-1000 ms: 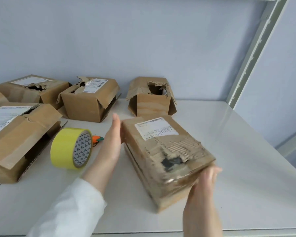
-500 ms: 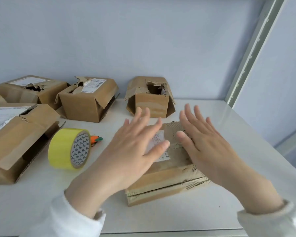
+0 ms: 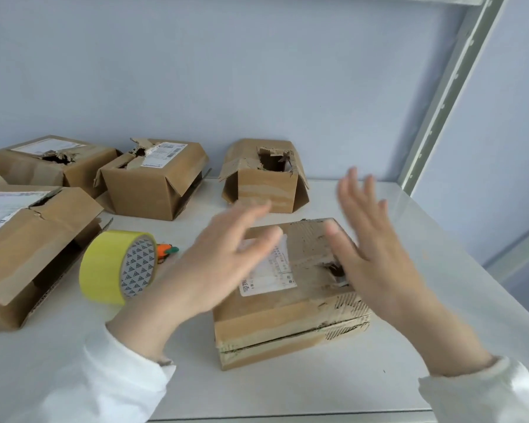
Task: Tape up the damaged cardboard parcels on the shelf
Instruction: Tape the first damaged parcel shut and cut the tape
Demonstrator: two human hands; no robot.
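Head view: a torn parcel (image 3: 287,319) lies flat near the front of the shelf (image 3: 348,392). The left hand (image 3: 217,264) and right hand (image 3: 376,254) hover over it, blurred, fingers spread, holding nothing. Yellow tape (image 3: 110,267) stands just left.

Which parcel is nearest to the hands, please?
The front parcel, with a hole beside its label: it alone lies under the left hand and right hand.

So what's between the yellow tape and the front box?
In the head view, a small orange-and-green thing lies on the shelf between the yellow tape and the front box; the left hand hovers over that gap too.
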